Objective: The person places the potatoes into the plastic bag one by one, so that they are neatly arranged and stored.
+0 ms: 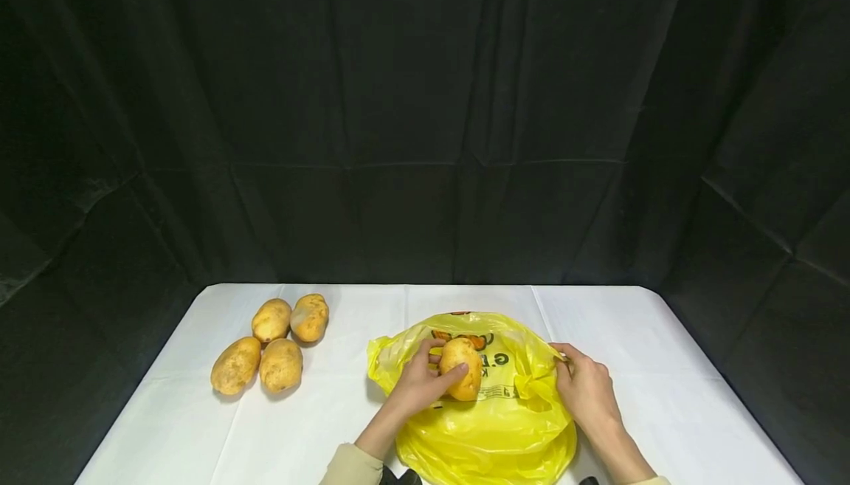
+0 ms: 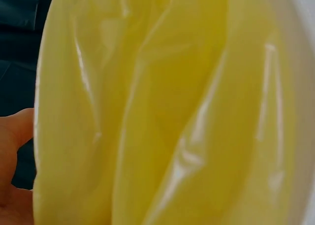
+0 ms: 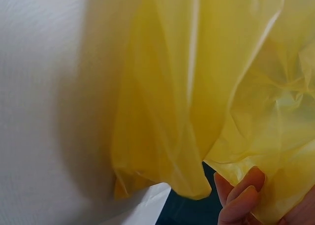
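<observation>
Plainly, the head view shows the left hand [image 1: 425,383] over the mouth of a yellow plastic bag [image 1: 485,430], its thumb and fingers curved round a potato [image 1: 462,368]; that potato sits just off the bag's middle, towards twelve o'clock, before the printed inner wall; the right hand [image 1: 589,394] is at the bag's three o'clock edge, thumb and fingers close together, pinching the plastic rim; four loose potatoes [image 1: 281,365] lie in a cluster well apart from the bag, between nine and ten o'clock of it; all rest on a white tablecloth [image 1: 332,430], with a black curtain [image 1: 398,138] beyond at twelve o'clock; a pale sleeve [image 1: 352,464] covers the left forearm at seven o'clock.

From the left wrist, creased yellow plastic fills most of the view; part of the left hand shows at the nine-to-eight o'clock edge, partly hidden behind the bag, and its grip cannot be told from this side; dark cloth lies towards ten o'clock, white towards two.

From the right wrist, the bag hangs from twelve o'clock in folds; at five o'clock the right hand's fingers are narrow on its edge; white cloth spreads at nine o'clock.
</observation>
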`<state>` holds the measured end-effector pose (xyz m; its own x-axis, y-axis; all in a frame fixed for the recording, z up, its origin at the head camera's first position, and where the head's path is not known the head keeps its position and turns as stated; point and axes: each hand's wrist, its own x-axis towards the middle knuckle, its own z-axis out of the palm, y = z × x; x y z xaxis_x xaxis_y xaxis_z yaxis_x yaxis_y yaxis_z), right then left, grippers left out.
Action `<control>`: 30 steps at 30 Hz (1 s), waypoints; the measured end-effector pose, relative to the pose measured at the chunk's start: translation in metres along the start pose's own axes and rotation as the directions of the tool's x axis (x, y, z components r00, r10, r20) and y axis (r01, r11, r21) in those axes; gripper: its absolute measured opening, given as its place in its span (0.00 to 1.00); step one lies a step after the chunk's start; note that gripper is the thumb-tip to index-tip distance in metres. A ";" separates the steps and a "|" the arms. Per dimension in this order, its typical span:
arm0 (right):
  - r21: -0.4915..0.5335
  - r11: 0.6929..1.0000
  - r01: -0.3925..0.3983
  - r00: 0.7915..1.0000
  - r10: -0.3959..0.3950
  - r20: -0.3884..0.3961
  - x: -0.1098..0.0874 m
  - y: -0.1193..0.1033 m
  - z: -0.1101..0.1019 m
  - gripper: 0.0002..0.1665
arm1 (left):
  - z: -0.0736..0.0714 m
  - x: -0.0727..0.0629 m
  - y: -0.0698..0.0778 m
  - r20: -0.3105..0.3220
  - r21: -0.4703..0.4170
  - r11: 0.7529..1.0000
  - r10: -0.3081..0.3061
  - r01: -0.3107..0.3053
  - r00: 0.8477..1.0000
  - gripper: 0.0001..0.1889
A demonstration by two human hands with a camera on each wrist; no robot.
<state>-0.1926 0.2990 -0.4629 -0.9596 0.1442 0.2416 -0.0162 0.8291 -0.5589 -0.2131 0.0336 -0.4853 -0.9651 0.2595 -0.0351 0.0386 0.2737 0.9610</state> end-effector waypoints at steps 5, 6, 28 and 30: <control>-0.008 1.000 0.000 1.000 0.000 0.001 0.000 0.001 0.001 0.15 | 0.007 0.003 -0.001 0.009 -0.022 1.000 -0.013 0.013 1.000 0.35; -0.008 1.000 -0.002 1.000 0.002 0.000 0.000 0.001 0.001 0.15 | 0.008 0.004 -0.001 0.008 -0.026 1.000 -0.007 0.007 1.000 0.35; 0.004 1.000 0.003 1.000 -0.003 -0.008 0.001 0.002 0.003 0.16 | 0.032 0.025 0.002 -0.076 -0.064 0.998 0.013 -0.018 0.997 0.33; 0.003 1.000 0.006 1.000 -0.006 -0.012 0.001 0.002 0.003 0.16 | 0.034 0.026 0.002 -0.076 -0.067 0.998 0.004 -0.009 0.997 0.34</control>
<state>-0.1944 0.2992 -0.4667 -0.9562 0.1451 0.2544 -0.0232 0.8283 -0.5598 -0.2295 0.0726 -0.4933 -0.9819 0.1891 -0.0100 0.0302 0.2088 0.9775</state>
